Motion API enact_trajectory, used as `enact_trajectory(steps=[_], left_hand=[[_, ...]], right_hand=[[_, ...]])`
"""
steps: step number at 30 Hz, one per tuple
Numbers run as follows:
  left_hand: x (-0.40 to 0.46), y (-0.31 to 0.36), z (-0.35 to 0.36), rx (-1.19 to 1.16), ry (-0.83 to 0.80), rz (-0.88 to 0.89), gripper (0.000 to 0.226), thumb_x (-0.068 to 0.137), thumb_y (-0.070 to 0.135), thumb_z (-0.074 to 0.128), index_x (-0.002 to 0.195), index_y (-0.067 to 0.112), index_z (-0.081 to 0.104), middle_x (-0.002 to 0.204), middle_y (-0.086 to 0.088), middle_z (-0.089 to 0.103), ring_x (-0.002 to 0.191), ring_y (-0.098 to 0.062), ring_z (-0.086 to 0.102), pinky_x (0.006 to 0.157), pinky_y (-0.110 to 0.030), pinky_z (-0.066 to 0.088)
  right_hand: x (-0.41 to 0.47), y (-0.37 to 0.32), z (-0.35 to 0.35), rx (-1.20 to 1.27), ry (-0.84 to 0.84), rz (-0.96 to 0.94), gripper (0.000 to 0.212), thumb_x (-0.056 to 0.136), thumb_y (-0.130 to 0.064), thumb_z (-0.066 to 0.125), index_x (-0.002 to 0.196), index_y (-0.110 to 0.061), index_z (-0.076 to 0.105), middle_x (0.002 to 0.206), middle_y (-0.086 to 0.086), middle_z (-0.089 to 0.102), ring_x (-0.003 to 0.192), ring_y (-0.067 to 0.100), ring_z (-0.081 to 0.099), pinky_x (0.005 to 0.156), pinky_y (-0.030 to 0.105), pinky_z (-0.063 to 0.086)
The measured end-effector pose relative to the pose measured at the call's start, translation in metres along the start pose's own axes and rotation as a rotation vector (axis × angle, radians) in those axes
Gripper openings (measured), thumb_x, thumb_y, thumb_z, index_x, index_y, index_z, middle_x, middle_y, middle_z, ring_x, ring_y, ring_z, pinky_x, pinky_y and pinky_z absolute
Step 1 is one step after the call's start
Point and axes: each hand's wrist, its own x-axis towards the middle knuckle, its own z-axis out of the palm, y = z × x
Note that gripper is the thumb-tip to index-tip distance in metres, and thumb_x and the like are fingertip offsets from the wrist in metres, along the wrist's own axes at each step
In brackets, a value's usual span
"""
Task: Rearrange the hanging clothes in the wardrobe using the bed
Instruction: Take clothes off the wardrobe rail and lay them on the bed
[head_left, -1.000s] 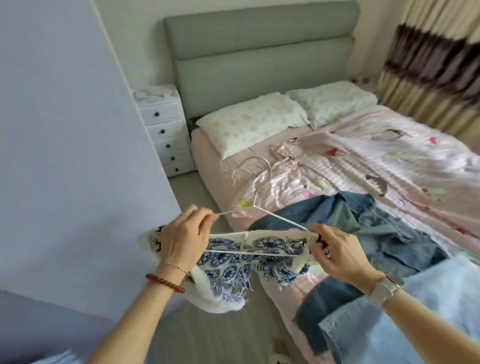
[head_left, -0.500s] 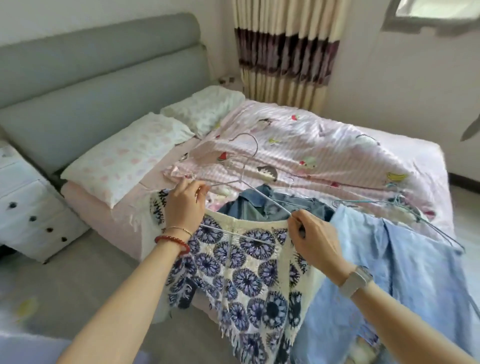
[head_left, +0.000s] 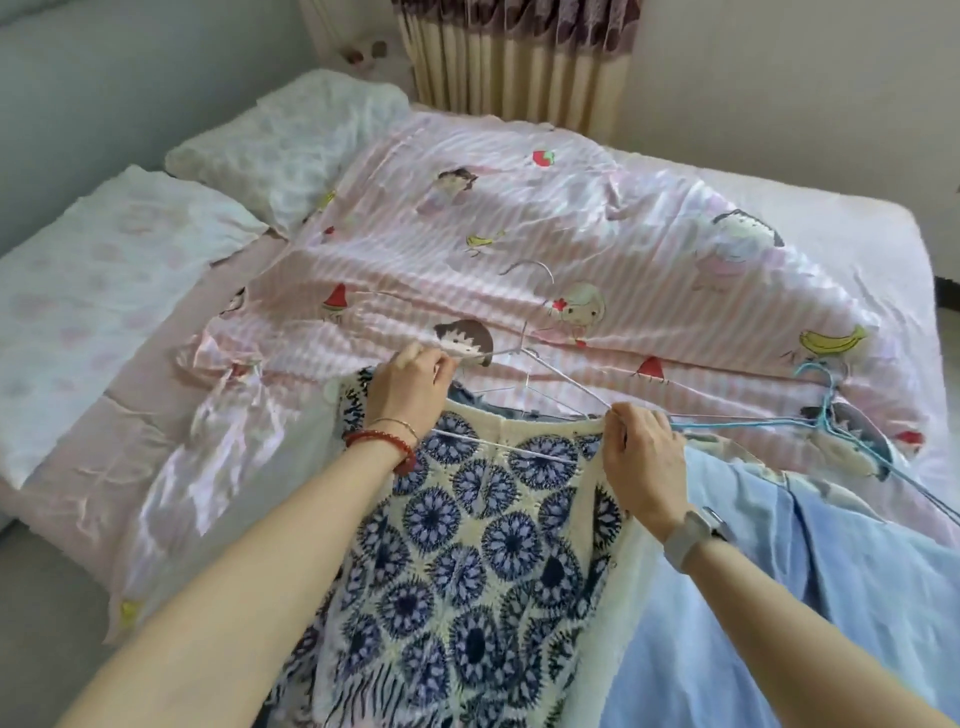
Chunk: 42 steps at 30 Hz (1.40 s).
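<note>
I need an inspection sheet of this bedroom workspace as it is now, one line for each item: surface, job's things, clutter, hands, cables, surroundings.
Surface: bed under a striped pink cartoon quilt; two pillows at its head.
Job's things: blue-flowered knit top on a white wire hanger; light blue garment beside it with a blue hanger; denim piece partly hidden behind the top.
Clutter: nothing seen.
Hands: left hand and right hand each in a closed grip on one shoulder of the knit top at the hanger ends.
Cables: nothing seen.
Surroundings: striped curtain, pale walls, grey floor.
</note>
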Motion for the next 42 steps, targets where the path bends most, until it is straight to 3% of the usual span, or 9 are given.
enact_trajectory(steps=[2,4,10,19,23,28,34,38,42], left_hand=[[0.023,0.0,0.038,0.04,-0.075,-0.007,0.03,0.098,0.025,0.039,0.121,0.017,0.057,0.12,-0.006,0.055,0.101,-0.017,0.049,0.094,-0.029,0.031],[0.035,-0.01,0.076,0.148,-0.215,-0.022,0.038,0.098,0.027,0.036,0.135,0.024,0.042,0.141,-0.003,0.04,0.13,-0.018,0.033,0.113,-0.044,0.007],[0.019,-0.064,0.161,0.411,-0.432,-0.099,0.063,0.095,0.052,0.019,0.146,0.029,-0.01,0.154,0.001,-0.018,0.141,-0.023,-0.017,0.104,-0.056,-0.018],[0.01,-0.073,0.18,0.372,-0.58,-0.168,0.058,0.097,0.047,0.014,0.146,0.026,-0.009,0.153,-0.002,-0.017,0.141,-0.024,-0.016,0.109,-0.056,-0.011],[0.01,-0.062,0.149,0.341,-0.495,-0.15,0.054,0.098,0.042,0.019,0.147,0.027,0.001,0.155,-0.003,-0.011,0.142,-0.024,-0.011,0.11,-0.055,-0.009],[-0.011,-0.059,0.068,0.359,-0.282,-0.126,0.053,0.098,0.036,0.025,0.147,0.025,0.009,0.156,-0.003,-0.002,0.143,-0.02,-0.005,0.111,-0.052,-0.009],[-0.128,-0.106,-0.051,0.34,0.034,-0.246,0.047,0.084,0.022,0.047,0.131,0.016,0.048,0.141,-0.01,0.042,0.132,-0.03,0.036,0.108,-0.06,0.015],[-0.257,-0.136,-0.116,0.354,0.243,-0.495,0.039,0.079,0.015,0.058,0.118,0.01,0.06,0.126,-0.013,0.057,0.119,-0.033,0.051,0.098,-0.064,0.027],[-0.41,-0.159,-0.17,0.397,0.318,-0.719,0.044,0.082,0.029,0.036,0.107,0.009,0.066,0.113,-0.012,0.064,0.104,-0.03,0.061,0.091,-0.06,0.039]], right_hand=[[0.018,0.028,0.032,-0.007,-0.025,0.033,0.016,0.093,-0.011,0.047,0.08,-0.007,0.056,0.082,0.012,0.063,0.08,0.028,0.052,0.065,0.031,0.028],[0.034,0.057,0.064,-0.053,-0.072,0.071,0.016,0.094,-0.014,0.045,0.083,-0.008,0.056,0.086,0.009,0.062,0.082,0.026,0.049,0.068,0.031,0.025],[0.061,0.103,0.141,-0.132,-0.213,0.161,0.024,0.096,-0.013,0.036,0.087,-0.005,0.056,0.087,0.012,0.059,0.078,0.024,0.042,0.072,0.034,0.028],[0.061,0.102,0.16,-0.188,-0.24,0.176,0.026,0.092,-0.011,0.045,0.114,-0.003,0.055,0.114,0.021,0.055,0.104,0.037,0.047,0.089,0.045,0.033],[0.061,0.075,0.138,-0.154,-0.269,0.062,0.041,0.093,-0.014,0.043,0.134,-0.007,0.041,0.139,0.015,0.042,0.13,0.034,0.034,0.11,0.051,0.017],[0.05,-0.007,0.104,-0.088,-0.32,-0.135,0.048,0.096,-0.024,0.037,0.142,-0.014,0.029,0.15,0.008,0.028,0.141,0.026,0.016,0.115,0.049,0.007],[-0.023,-0.152,0.062,0.061,-0.411,-0.436,0.057,0.09,-0.034,0.023,0.143,-0.014,0.028,0.151,0.007,0.024,0.142,0.024,0.012,0.115,0.046,0.003],[-0.115,-0.248,0.042,0.203,-0.499,-0.674,0.051,0.09,-0.03,0.028,0.137,-0.012,0.039,0.146,0.007,0.036,0.139,0.025,0.023,0.113,0.044,0.013],[-0.227,-0.328,0.018,0.371,-0.542,-0.989,0.038,0.086,-0.022,0.035,0.109,-0.009,0.062,0.111,0.007,0.065,0.115,0.027,0.051,0.094,0.038,0.041]])
